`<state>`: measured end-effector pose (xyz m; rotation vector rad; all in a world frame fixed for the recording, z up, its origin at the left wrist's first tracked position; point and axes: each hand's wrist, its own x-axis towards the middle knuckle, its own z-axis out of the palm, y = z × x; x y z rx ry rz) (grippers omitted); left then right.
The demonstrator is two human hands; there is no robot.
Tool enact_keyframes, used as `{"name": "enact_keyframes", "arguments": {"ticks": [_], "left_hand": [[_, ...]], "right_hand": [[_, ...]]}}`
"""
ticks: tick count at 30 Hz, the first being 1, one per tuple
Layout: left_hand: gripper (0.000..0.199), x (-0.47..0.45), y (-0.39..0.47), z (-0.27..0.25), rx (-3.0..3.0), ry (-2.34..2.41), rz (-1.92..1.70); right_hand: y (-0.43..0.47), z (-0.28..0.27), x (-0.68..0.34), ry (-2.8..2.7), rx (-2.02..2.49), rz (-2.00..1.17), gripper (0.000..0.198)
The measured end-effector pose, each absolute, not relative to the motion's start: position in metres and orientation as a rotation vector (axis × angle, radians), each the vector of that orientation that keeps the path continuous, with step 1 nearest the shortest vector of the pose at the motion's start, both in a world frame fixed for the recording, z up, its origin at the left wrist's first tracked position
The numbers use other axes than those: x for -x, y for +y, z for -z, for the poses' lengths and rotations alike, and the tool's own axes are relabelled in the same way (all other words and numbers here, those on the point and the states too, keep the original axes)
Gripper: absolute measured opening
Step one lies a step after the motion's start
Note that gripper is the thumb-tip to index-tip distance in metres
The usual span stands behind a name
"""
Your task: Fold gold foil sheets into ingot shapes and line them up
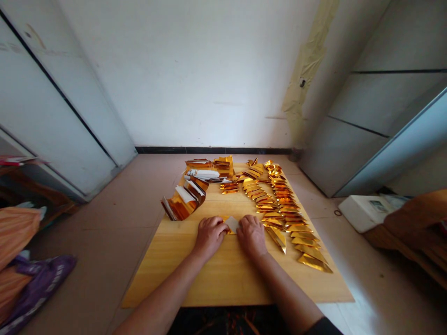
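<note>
Between my two hands a small sheet of gold foil paper [232,224] lies on the wooden board, its pale back partly showing. My left hand [211,235] has its fingers curled onto the sheet's left side. On the right side, my right hand [250,235] presses with bent fingers on the paper's edge. My fingers hide parts of the sheet. Right of my right hand, folded gold paper pieces [276,237] form an overlapping row, and a second row [289,204] runs along the board's right side. Loose stacks of gold and white sheets [186,197] curl at the board's left.
The wooden board [167,284] stands above a tiled floor. More paper bundles [206,174] lie at its far edge. A white box [365,211] stands at right, a purple bag [45,288] at left. A wall [209,83] closes off the far side.
</note>
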<state>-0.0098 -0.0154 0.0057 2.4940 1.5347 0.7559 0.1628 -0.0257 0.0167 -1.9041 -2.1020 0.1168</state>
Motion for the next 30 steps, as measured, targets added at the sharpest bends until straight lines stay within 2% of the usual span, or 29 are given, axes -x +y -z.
{"name": "enact_keyframes", "arguments": {"ticks": [4,7,12,24,30], "left_hand": [[0.021,0.023,0.002,-0.010,-2.537,1.311,-0.674],[0.026,0.029,0.015,-0.013,-2.535,1.206,-0.566],[0.029,0.032,0.027,-0.012,-2.468,1.207,-0.491],[0.030,0.031,0.027,-0.011,-2.355,1.250,-0.445],[0.028,0.031,0.029,-0.008,-2.341,1.240,-0.413]], "right_hand": [[-0.025,-0.017,-0.167,-2.168,1.805,-0.184,0.008],[-0.019,-0.020,-0.179,-2.368,1.515,-0.352,0.014],[-0.006,-0.030,-0.201,-2.517,1.259,-0.412,0.031],[0.009,-0.003,-0.196,-2.443,1.089,-0.321,0.010],[0.011,-0.008,-0.190,-2.410,0.930,-0.453,0.014]]}}
